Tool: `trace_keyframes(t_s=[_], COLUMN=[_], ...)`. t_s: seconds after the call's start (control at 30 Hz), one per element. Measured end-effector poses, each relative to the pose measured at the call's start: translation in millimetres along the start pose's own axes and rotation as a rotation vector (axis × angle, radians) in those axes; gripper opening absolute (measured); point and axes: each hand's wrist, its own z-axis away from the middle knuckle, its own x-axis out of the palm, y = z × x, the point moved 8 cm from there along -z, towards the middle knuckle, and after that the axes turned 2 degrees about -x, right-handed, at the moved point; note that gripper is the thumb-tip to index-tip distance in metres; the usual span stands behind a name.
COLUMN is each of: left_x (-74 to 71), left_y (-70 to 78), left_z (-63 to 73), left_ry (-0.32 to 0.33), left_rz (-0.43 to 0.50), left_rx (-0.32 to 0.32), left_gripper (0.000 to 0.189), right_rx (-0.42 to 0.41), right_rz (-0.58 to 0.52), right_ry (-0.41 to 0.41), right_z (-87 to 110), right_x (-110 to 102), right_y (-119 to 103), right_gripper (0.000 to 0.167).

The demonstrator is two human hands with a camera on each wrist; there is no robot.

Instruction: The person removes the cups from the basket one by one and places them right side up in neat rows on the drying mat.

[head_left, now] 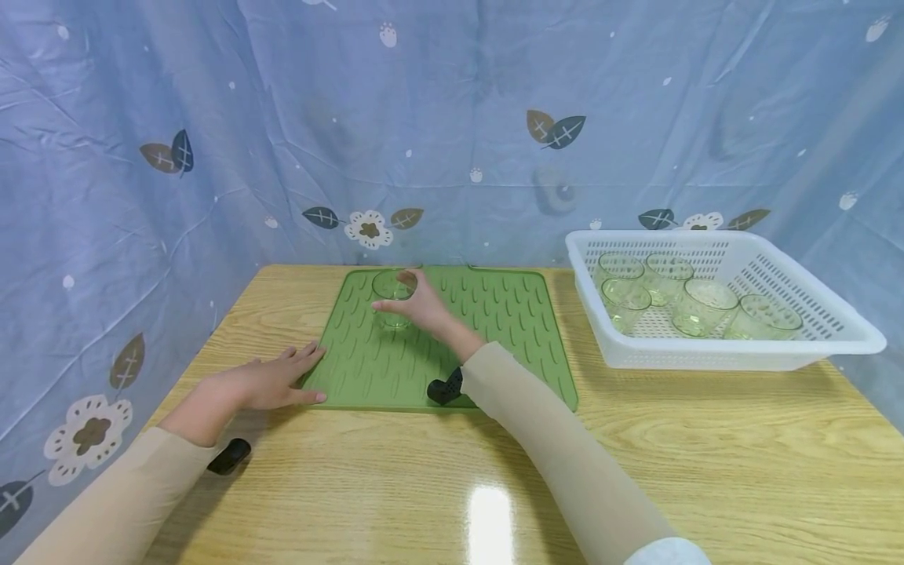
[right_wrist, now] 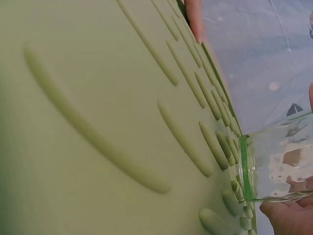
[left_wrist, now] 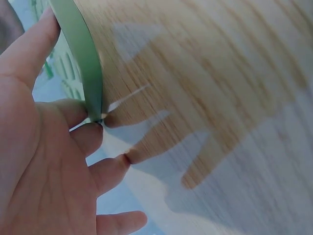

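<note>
My right hand point(head_left: 422, 304) grips a clear drinking glass point(head_left: 394, 320) between thumb and fingers, over the back left part of a green ridged drying mat point(head_left: 494, 329). The glass stands upright, and in the right wrist view its greenish base point(right_wrist: 246, 169) is right at the mat's surface. My left hand point(head_left: 271, 382) rests at the mat's left edge with its fingers spread. In the left wrist view the thumb overlaps the green rim point(left_wrist: 85, 63), and the fingertips reach along the edge and the wood.
A white perforated plastic basket point(head_left: 713, 356) stands at the right with several clear glasses point(head_left: 695, 318) in it. The mat lies on a wooden table point(head_left: 353, 479). A blue patterned curtain point(head_left: 452, 141) hangs behind and on the left. Each wrist wears a black device point(head_left: 443, 391).
</note>
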Motion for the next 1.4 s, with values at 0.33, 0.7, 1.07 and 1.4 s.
trace_keyframes(t_s=[0.33,0.7,1.07,1.4], left_x=[1.7,1.6,0.3,1.2], left_y=[-2.2,-0.8,0.5,0.0], left_z=[-2.3,0.6,0.2,0.7], left_ry=[0.001,-0.003,0.003,-0.004], left_rz=[0.0,0.001,-0.004,0.008], left_rx=[-0.012,-0.012,-0.006,-0.015], left_gripper=[0.099,0.098,0.098,0.098], right_rx=[-0.008,0.014,0.008,0.007], right_rz=[0.031,0.021,0.025,0.023], right_ry=[-0.014,-0.019,0.009,-0.021], right_z=[-2.1,-1.3,-1.6,-1.6], right_x=[5,8,8,11], right_y=[1,2,3,6], right_gripper=[0.094,0.094,0.095,0.096])
